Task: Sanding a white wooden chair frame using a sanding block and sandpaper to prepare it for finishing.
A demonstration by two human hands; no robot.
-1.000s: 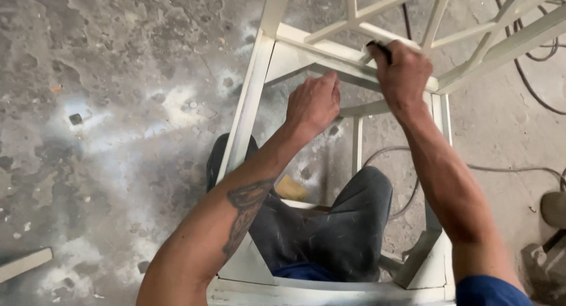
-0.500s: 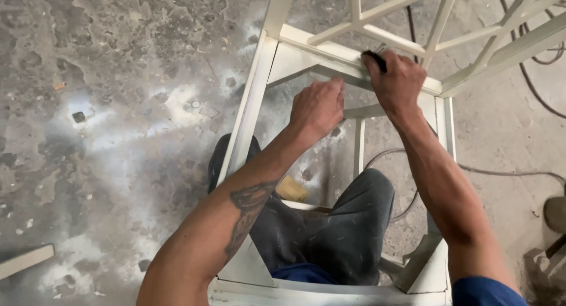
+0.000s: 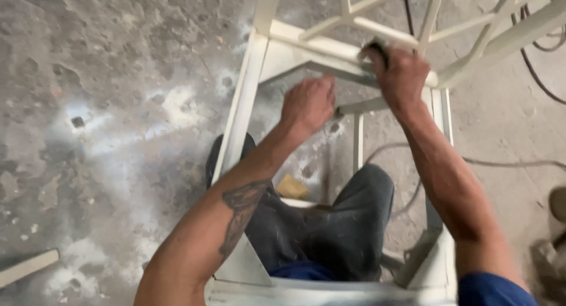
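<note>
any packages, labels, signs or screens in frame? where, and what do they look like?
None in view. Only the cream-painted chair frame, the left hand on its rail, the right hand pressing a small dark block to it, a tan block and dark cables on the dusty concrete floor.

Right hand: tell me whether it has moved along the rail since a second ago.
Yes. The right hand slid left along the white rail, toward the frame's corner.
</note>
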